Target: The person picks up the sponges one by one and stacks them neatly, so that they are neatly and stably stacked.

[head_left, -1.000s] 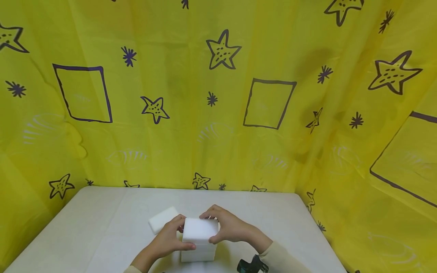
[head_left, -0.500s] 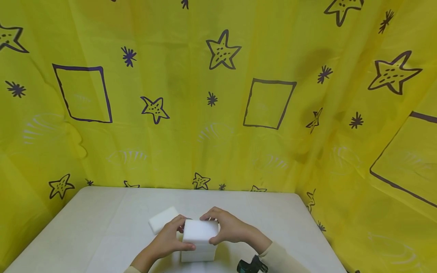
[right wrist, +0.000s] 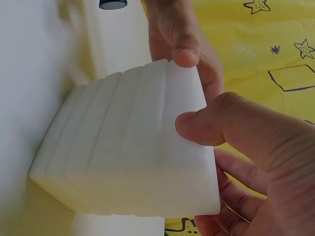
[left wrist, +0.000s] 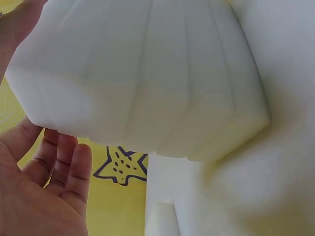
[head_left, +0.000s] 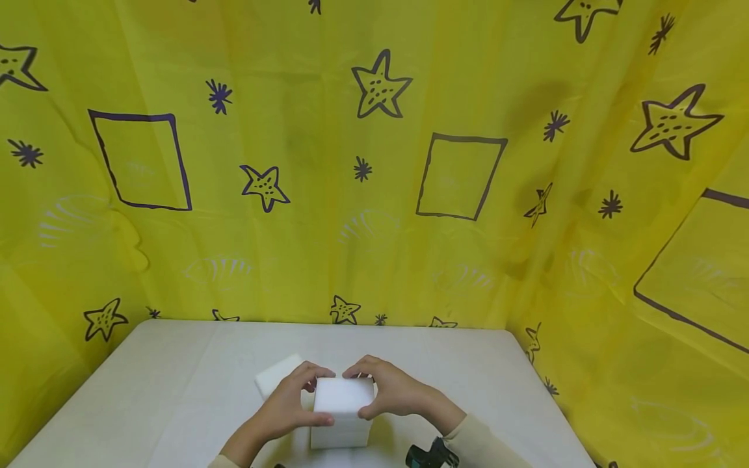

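Observation:
A stack of several white sponges (head_left: 341, 434) stands on the white table, their layer seams showing in both wrist views. My left hand (head_left: 288, 404) holds the top sponge (head_left: 344, 395) at its left side, thumb on the near face and fingertips by the far edge. On the right side my right hand (head_left: 399, 391) grips that same sponge, with its thumb (right wrist: 199, 127) pressed to the near face and its fingers behind. The left wrist view shows the left fingers (left wrist: 74, 172) loosely bent along the stack's edge. The sponge's far face is hidden.
Another white sponge (head_left: 274, 375) lies flat on the table (head_left: 193, 383), behind the left hand and partly covered by it. A yellow curtain (head_left: 316, 247) with stars surrounds the table's back and sides. A dark device (head_left: 432, 454) sits near the right wrist.
My left fingers have shifted slightly to the right along the top sponge's far edge. The right hand keeps its place, and the stack looks nearly unmoved.

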A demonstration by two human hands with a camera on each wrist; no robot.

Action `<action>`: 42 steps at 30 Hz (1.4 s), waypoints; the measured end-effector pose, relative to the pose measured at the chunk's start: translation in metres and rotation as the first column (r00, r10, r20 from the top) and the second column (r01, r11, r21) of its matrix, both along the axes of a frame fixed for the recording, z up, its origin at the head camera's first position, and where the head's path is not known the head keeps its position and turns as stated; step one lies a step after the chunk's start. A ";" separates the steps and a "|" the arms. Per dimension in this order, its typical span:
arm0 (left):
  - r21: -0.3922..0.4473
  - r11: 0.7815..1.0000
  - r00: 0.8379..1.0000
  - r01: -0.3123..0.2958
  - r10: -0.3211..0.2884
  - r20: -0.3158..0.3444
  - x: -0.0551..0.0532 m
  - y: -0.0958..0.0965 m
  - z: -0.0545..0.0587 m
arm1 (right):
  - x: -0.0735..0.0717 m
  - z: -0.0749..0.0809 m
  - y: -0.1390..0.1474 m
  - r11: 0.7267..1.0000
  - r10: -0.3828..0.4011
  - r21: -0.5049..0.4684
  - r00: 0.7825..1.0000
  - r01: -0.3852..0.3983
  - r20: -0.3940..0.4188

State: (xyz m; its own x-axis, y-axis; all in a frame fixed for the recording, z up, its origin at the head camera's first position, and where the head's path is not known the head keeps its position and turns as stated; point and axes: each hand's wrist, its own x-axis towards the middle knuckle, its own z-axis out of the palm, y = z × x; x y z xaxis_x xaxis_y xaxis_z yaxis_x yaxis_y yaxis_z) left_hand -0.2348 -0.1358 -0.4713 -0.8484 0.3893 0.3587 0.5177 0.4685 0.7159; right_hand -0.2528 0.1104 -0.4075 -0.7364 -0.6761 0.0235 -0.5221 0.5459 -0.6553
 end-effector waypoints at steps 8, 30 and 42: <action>-0.004 1.000 1.000 -0.005 0.005 0.013 0.000 0.001 0.004 | 0.000 -0.001 0.002 1.000 0.008 -0.023 1.000 -0.008 -0.005; 0.043 0.999 1.000 0.006 -0.006 -0.006 0.000 -0.004 0.006 | 0.000 -0.013 0.010 0.992 -0.045 -0.119 0.998 0.050 0.042; 0.053 0.963 0.964 -0.263 0.260 0.058 -0.016 -0.040 0.010 | -0.002 -0.018 0.012 0.987 -0.048 -0.152 0.996 0.059 0.073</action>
